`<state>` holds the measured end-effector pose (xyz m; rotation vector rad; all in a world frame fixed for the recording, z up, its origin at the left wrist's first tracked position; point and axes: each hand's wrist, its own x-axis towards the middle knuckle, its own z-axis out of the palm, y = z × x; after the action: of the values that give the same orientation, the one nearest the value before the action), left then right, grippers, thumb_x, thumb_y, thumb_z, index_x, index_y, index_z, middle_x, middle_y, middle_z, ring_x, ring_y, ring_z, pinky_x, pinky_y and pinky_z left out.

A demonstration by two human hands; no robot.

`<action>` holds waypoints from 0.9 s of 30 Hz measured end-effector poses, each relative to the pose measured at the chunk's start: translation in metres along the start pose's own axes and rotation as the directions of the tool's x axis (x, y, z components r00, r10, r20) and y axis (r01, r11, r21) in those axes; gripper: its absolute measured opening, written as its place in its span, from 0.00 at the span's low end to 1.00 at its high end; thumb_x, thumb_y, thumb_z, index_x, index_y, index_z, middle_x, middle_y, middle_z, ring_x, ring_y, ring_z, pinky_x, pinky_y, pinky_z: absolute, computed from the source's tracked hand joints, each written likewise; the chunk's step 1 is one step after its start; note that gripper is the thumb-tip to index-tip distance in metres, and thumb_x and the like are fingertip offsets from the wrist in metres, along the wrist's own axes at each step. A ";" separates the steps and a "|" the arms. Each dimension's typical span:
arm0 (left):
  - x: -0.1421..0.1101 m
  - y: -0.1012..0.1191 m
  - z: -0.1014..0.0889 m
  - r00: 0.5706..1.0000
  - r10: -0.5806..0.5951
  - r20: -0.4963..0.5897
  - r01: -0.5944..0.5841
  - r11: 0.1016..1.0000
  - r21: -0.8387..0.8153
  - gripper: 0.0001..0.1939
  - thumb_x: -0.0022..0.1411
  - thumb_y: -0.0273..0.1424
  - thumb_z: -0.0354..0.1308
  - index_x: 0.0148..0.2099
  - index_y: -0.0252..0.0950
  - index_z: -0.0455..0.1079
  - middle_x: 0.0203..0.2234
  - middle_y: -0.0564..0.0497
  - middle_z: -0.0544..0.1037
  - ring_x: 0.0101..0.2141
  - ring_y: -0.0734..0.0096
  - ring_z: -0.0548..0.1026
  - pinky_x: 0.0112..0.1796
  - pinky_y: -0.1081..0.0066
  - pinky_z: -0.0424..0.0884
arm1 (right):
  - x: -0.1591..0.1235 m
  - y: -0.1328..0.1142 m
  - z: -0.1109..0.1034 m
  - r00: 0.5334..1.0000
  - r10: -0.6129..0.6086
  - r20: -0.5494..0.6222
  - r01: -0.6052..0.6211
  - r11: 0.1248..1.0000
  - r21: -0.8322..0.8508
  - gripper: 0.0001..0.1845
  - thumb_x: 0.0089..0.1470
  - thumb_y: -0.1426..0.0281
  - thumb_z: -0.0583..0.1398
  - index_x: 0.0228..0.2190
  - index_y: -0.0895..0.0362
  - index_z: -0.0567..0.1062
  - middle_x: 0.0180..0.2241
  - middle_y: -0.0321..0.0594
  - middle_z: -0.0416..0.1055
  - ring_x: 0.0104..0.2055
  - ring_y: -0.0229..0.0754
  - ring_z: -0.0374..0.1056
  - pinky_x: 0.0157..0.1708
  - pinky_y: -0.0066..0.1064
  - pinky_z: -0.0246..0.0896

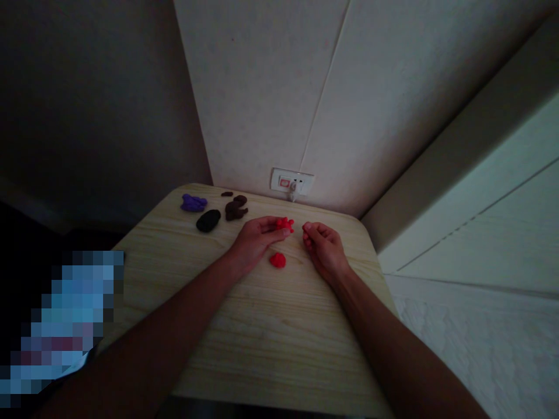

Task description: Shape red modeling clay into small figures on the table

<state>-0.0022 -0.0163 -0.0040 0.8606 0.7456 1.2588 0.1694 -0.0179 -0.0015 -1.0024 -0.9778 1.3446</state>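
- Fingers of the left hand press together on a ragged piece of red modelling clay.
- Fingers of the right hand curl together, nearly hiding a small red bit.
- A red lump sits on the desk between both hands.
- Purple, black and brown clay lie farther left, near the far edge.
- A wall socket sits beyond that edge.
- A pixelated blue object at lower left cannot be made out.
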 end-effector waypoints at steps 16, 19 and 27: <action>0.000 0.001 0.001 1.000 -0.015 -0.007 0.015 0.999 -0.031 0.18 0.41 0.26 0.77 0.37 0.33 0.81 0.34 0.47 0.84 0.35 0.70 0.79 0.47 0.65 0.72 | 0.001 -0.001 -0.002 0.998 0.059 0.015 -0.060 0.986 0.154 0.19 0.30 0.68 0.79 0.26 0.56 0.79 0.28 0.37 0.80 0.32 0.38 0.75 0.39 0.30 0.72; -0.001 0.002 0.001 1.000 -0.025 -0.010 0.025 0.999 -0.024 0.18 0.40 0.26 0.77 0.37 0.33 0.80 0.34 0.47 0.84 0.36 0.70 0.79 0.47 0.65 0.72 | 0.001 0.000 -0.002 0.998 0.053 0.032 -0.057 0.989 0.138 0.19 0.31 0.67 0.78 0.25 0.56 0.79 0.27 0.37 0.80 0.30 0.37 0.74 0.37 0.28 0.71; -0.001 0.002 0.001 1.000 -0.023 -0.016 0.023 0.999 -0.032 0.17 0.41 0.27 0.77 0.37 0.33 0.81 0.34 0.47 0.84 0.35 0.71 0.79 0.46 0.67 0.72 | -0.001 0.000 0.000 0.997 -0.015 0.074 0.012 0.999 0.048 0.15 0.39 0.63 0.76 0.26 0.57 0.79 0.23 0.35 0.75 0.24 0.34 0.67 0.26 0.25 0.62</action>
<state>-0.0026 -0.0174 -0.0013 0.8147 0.7454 1.2556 0.1692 -0.0188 -0.0016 -0.9142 -1.0021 1.3957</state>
